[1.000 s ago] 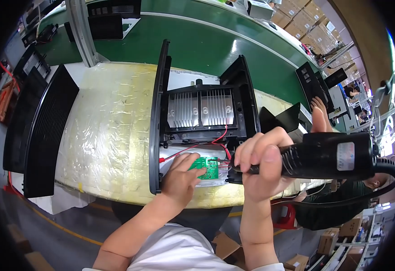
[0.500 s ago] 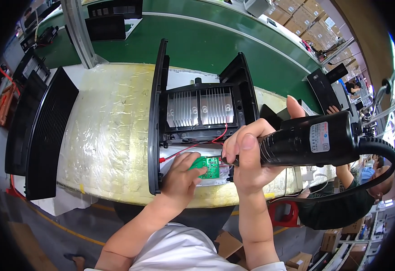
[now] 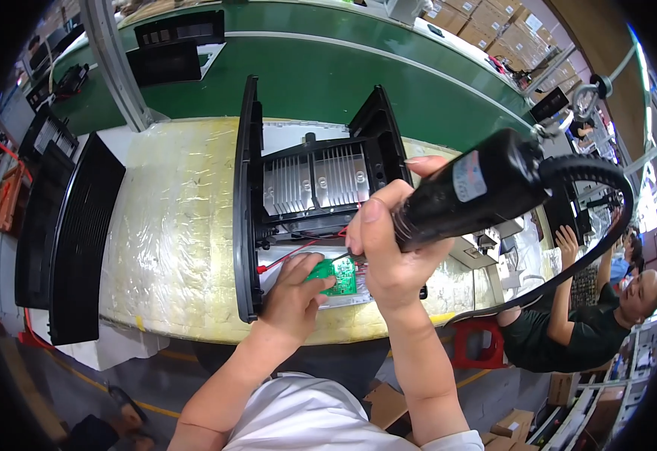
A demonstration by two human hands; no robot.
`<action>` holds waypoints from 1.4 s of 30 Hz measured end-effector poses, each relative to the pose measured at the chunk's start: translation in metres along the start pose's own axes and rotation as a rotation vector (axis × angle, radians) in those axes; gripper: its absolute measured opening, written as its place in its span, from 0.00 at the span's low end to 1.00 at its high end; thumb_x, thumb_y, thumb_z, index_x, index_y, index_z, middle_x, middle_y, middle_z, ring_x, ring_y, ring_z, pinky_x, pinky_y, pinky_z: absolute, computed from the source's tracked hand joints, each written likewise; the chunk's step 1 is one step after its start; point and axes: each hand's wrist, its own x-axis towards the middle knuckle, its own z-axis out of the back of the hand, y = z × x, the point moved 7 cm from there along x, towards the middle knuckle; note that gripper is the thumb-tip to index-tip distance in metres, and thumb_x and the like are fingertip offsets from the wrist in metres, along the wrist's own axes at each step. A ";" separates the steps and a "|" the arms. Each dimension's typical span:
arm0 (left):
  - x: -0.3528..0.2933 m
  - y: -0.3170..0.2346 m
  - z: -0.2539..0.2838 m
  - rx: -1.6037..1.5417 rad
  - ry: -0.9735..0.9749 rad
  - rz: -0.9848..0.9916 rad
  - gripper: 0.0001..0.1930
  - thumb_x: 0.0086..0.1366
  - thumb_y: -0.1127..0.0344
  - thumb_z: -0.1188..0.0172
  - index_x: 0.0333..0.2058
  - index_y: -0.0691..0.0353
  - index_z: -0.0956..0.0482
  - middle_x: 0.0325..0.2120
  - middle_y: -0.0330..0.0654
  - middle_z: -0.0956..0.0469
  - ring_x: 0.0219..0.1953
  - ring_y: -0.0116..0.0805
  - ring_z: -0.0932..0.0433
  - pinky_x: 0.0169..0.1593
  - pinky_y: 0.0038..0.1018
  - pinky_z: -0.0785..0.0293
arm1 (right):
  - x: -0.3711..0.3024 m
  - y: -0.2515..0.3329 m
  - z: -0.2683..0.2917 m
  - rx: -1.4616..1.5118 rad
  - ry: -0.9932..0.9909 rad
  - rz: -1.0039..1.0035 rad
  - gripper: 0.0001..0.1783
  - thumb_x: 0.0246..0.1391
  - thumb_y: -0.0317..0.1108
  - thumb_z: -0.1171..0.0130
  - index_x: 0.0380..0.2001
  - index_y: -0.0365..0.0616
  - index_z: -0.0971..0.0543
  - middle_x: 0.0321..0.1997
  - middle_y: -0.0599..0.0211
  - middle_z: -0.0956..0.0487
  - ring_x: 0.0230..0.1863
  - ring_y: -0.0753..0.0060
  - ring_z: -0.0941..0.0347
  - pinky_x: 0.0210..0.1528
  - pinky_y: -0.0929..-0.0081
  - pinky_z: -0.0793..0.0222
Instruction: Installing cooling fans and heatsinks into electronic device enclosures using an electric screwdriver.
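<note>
My right hand is wrapped round a black corded electric screwdriver, whose back end slants up to the right. The driver's tip points at the upper edge of a small green circuit board; my fingers partly hide the tip, and whether it touches a screw I cannot tell. With fingers curled over the board's left part, my left hand holds it. The board lies at the near end of an open black housing with finned silver heat sinks. A red wire with a red connector runs beside my left fingers.
Black slotted panels stand at the left of the wrapped foam bench top. Behind is a green conveyor surface with more black parts. The driver's thick cable loops down at right, near a co-worker and a red stool.
The screwdriver has tipped, its back end now higher. My left hand stays on the circuit board. The whole view has shifted slightly, and the co-worker at right shows more fully.
</note>
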 end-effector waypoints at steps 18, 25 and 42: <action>0.001 0.004 0.019 0.022 0.043 0.040 0.16 0.50 0.82 0.32 0.40 0.69 0.16 0.50 0.56 0.25 0.53 0.57 0.25 0.55 0.40 0.28 | 0.028 0.118 0.200 -0.006 -0.241 0.257 0.10 0.68 0.35 0.54 0.34 0.41 0.30 0.22 0.74 0.38 0.17 0.78 0.40 0.23 0.74 0.39; -0.001 0.002 0.031 0.065 0.045 0.082 0.18 0.51 0.82 0.32 0.42 0.67 0.17 0.53 0.56 0.25 0.56 0.57 0.26 0.58 0.39 0.29 | 0.038 0.040 0.205 -0.106 -0.282 0.161 0.39 0.60 0.28 0.43 0.70 0.39 0.48 0.21 0.70 0.33 0.15 0.78 0.34 0.19 0.79 0.35; -0.035 -0.001 0.005 0.389 -0.048 0.034 0.26 0.60 0.72 0.34 0.56 0.76 0.28 0.62 0.63 0.33 0.62 0.60 0.31 0.64 0.43 0.33 | 0.024 0.032 0.222 0.040 -0.247 -0.037 0.13 0.63 0.37 0.50 0.25 0.49 0.37 0.13 0.76 0.43 0.12 0.82 0.48 0.16 0.81 0.52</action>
